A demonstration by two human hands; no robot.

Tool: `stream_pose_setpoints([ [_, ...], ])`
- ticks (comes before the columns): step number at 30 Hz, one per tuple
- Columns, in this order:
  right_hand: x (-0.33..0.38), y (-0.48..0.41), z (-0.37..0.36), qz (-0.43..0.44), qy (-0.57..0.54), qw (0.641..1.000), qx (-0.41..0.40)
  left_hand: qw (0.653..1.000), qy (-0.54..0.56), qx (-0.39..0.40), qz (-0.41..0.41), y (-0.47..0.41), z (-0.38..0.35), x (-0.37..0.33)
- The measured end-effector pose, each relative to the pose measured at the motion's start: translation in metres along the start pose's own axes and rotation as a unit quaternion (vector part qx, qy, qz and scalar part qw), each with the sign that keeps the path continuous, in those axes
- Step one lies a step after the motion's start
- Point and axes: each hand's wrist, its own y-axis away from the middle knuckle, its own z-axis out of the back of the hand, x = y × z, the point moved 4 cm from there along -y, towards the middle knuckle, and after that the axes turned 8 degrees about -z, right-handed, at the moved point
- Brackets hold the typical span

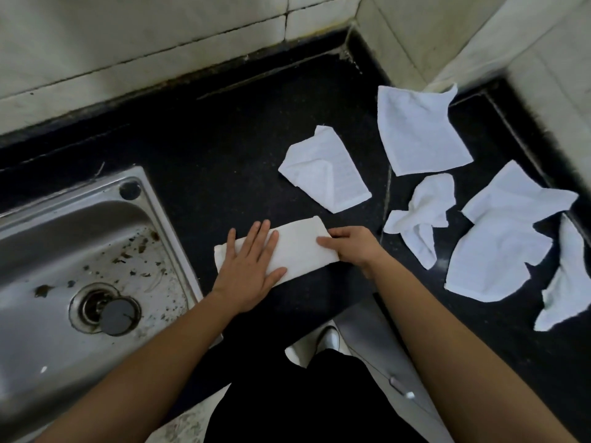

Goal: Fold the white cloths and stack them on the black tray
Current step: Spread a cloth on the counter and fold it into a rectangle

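A white cloth (299, 246), folded into a long strip, lies on the black counter (208, 161) near its front edge. My left hand (252, 270) rests flat on the strip's left part, fingers spread. My right hand (350, 246) pinches the strip's right end between thumb and fingers. Several unfolded white cloths lie to the right: one partly folded over (323, 169), one flat (415, 129), one crumpled (422, 219), a large one (502, 238) and one at the right edge (566, 282). No black tray is in view.
A steel sink (83, 270) with a dark drain plug (116, 316) and dirt specks fills the left. Tiled walls (160, 36) close off the counter at the back and right. Below the counter edge I see dark trousers and a white shoe (327, 338).
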Motion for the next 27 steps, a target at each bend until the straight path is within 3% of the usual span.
stream_pose_setpoints([
  [8, -0.023, 0.027, 0.045, 0.044, -0.089, 0.994, -0.045, 1.0, -0.004, 0.007, -0.029, -0.036, 0.0, -0.034],
  [10, -0.019, 0.031, 0.044, 0.079, -0.057, 0.992, -0.082, 0.999, 0.031, -0.038, -0.023, -0.029, 0.009, -0.031],
  [13, -0.007, 0.038, 0.031, 0.146, -0.005, 0.982, -0.124, 0.974, 0.132, -0.169, 0.076, -0.008, 0.035, -0.015],
  [15, 0.003, 0.044, 0.014, 0.193, 0.027, 0.973, -0.125, 0.914, 0.263, -0.243, 0.193, 0.01, 0.042, 0.002],
  [16, 0.007, 0.047, 0.003, 0.217, 0.051, 0.967, -0.12, 0.862, 0.351, -0.258, 0.259, 0.018, 0.042, 0.01],
  [19, 0.015, 0.055, -0.043, 0.265, 0.148, 0.949, -0.088, 0.651, 0.575, -0.272, 0.414, 0.035, 0.031, 0.027],
  [20, 0.017, 0.056, -0.059, 0.275, 0.181, 0.941, -0.078, 0.606, 0.609, -0.273, 0.433, 0.038, 0.028, 0.03],
  [22, 0.019, 0.055, -0.089, 0.293, 0.237, 0.924, -0.063, 0.585, 0.63, -0.274, 0.431, 0.042, 0.025, 0.037],
  [27, 0.014, 0.046, -0.136, 0.299, 0.324, 0.896, -0.04, 0.581, 0.65, -0.261, 0.415, 0.045, 0.024, 0.042],
])
